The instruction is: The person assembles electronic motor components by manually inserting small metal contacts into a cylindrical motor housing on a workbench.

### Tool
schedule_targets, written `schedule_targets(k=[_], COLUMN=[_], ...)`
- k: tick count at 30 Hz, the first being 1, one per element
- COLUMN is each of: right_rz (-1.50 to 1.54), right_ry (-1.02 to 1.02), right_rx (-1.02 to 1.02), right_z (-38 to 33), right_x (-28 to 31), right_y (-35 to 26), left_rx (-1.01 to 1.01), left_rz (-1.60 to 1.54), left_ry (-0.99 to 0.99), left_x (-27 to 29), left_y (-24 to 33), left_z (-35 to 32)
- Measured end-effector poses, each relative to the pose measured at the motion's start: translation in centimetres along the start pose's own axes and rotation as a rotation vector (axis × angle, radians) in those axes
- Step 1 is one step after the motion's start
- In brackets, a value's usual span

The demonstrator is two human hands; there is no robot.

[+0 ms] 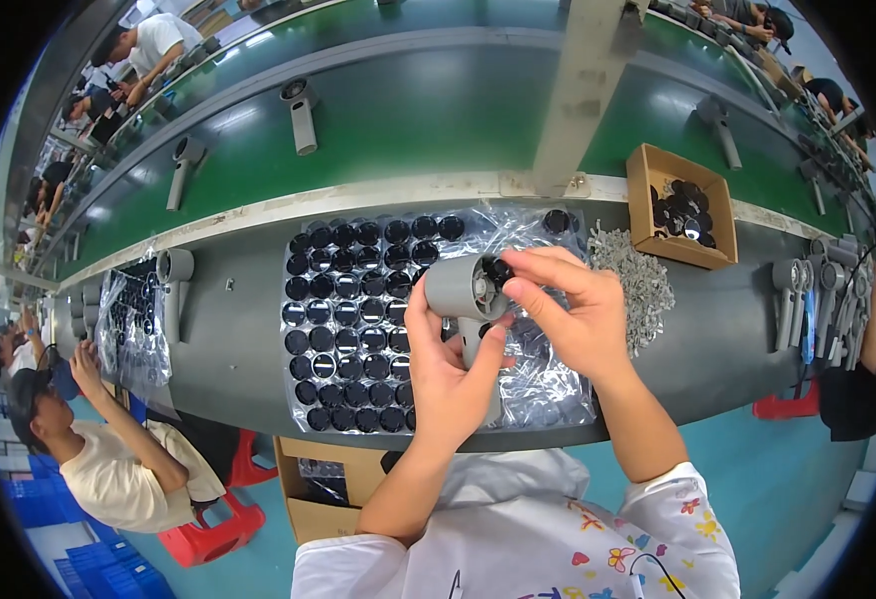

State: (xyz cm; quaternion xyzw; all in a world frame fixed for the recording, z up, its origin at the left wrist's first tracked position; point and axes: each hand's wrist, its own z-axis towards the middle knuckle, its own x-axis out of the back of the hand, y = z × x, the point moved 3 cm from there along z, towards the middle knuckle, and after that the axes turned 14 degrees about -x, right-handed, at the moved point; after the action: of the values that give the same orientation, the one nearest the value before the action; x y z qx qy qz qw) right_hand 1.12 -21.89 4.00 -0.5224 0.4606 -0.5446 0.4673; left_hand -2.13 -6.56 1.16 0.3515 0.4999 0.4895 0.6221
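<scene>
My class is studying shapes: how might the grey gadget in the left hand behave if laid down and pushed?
The grey gadget might rock rather than roll freely, since a handle juts from its round head. It looks stiff: the left hand grips it without visible denting.

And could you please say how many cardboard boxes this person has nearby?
2: one box at the table's far edge, right of the right hand, holding black discs; another box below its near edge. More may be hidden.
</scene>
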Motion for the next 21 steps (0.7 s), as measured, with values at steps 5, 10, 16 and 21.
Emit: schedule_targets(k=[5, 10, 16, 21], right_rz=[-0.038, 0.030, 0.057, 0.275], right_ry=[-0.002, -0.010, -0.052, -0.036], right_rx=[0.053, 0.014, 0.023, -0.165], right_z=[0.1, -0.2, -0.2, -0.1], right_x=[0.2, 0.2, -0.2, -0.3], right_y=[0.5, 0.9, 0.5, 1.1], left_rx=[0.023, 0.016, -0.020, -0.076], left_rz=[-0.038, -0.030, 0.025, 0.098], left_ry=[0.004, 0.003, 0.006, -0.001], left_x=[-0.1, -0.3, -0.2, 0.0], left_y=[-0.1, 0.1, 0.3, 0.0], left_z=[-0.1, -0.3, -0.1, -0.1])
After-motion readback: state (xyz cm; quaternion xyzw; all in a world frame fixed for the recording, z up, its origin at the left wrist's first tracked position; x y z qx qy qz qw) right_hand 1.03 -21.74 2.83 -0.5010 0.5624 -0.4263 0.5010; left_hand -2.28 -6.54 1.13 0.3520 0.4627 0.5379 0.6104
